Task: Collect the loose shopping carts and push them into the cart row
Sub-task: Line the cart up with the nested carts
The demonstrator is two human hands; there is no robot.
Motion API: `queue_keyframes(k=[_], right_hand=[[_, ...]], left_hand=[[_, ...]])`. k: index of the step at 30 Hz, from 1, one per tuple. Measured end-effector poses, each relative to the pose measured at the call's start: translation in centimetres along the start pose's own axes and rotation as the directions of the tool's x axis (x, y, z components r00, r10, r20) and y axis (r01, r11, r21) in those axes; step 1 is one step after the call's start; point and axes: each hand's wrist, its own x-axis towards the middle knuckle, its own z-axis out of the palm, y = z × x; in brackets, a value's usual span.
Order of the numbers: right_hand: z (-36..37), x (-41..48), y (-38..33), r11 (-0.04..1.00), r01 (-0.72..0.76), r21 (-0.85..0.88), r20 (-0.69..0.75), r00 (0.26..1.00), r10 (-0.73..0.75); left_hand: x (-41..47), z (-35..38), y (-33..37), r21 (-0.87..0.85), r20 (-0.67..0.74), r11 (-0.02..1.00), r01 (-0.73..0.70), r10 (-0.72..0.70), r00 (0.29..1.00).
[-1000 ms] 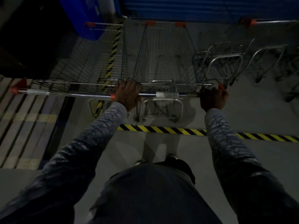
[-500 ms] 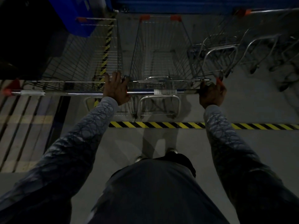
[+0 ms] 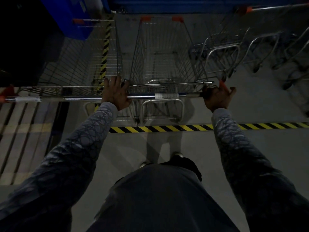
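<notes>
Left grip (image 3: 117,94) fingers have stretched flat over the handle (image 3: 145,97) of the cart (image 3: 163,64), which stands on the floor (image 3: 250,106) past the striped line (image 3: 167,128), while the right grip (image 3: 215,97) wraps the handle's end; stiff and heavy, it should roll if pushed there.

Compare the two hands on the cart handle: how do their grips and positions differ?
The left hand lies over the handle with fingers stretched forward; the right hand curls round it. The left hand sits at the handle's left end, beside the neighbouring cart; the right hand is at the right end, by the orange cap. Both are on the same handle, arms extended.
</notes>
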Motion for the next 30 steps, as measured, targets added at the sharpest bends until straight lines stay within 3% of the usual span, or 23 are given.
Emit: queue_keyframes(k=[3, 9, 18, 24, 30], right_hand=[[0.0, 0.1, 0.2, 0.999, -0.029, 0.034, 0.073, 0.997, 0.027], [0.4, -0.6, 0.3, 0.998, -0.025, 0.064, 0.017, 1.000, 0.024], [2.4, -0.9, 0.6, 0.997, -0.082, 0.008, 0.094, 0.992, 0.081], [0.4, -2.0, -0.2, 0.998, -0.061, 0.026, -0.017, 0.998, 0.062], [0.2, -2.1, -0.1, 0.997, -0.072, -0.033, 0.054, 0.996, 0.073]], left_hand=[[-0.1, -0.2, 0.0, -0.008, 0.000, 1.000, -0.002, 0.002, 1.000], [-0.3, -0.4, -0.1, -0.026, 0.018, 1.000, -0.015, 0.015, 1.000], [-0.6, -0.2, -0.6, -0.046, 0.002, 0.999, -0.026, 0.026, 1.000], [-0.5, -0.3, -0.7, -0.056, -0.014, 0.998, -0.027, 0.026, 1.000], [-0.6, -0.2, -0.8, -0.072, -0.031, 0.996, -0.054, 0.052, 0.998]])
